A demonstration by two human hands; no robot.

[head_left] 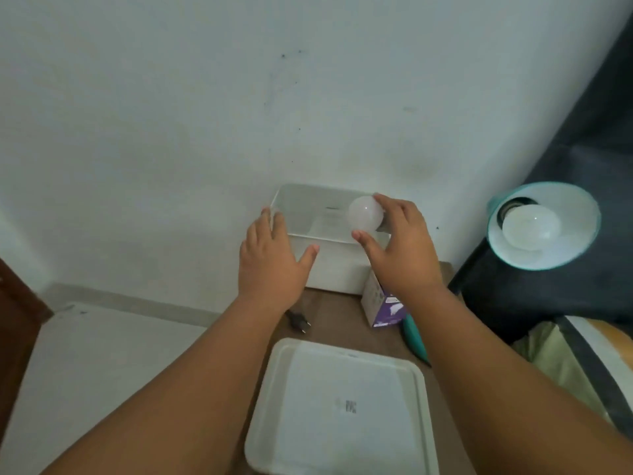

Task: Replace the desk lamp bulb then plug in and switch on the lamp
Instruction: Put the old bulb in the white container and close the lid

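Bulb [365, 214] — right hand [404, 250] is holding it, fingers [363, 238] pinching the globe over the open box [329, 265] at the desk's [337, 317] far edge. Left hand [270, 265] is steadying the box's left wall, fingers spread, gripping nothing. Lamp [544, 225] is sitting off the right edge, a bulb already seated; plug [300, 322] is lying unplugged mid-desk. Advice — lower the globe gently, let go only once it rests.

I hold a frosted white bulb [365, 214] sideways in my right grip [399, 246], just over the right end of the open white box [329, 265]. A second white bulb [531, 227] sits screwed into the teal lamp shade [579, 231]. The black plug [300, 322] lies loose on the brown counter [337, 315].
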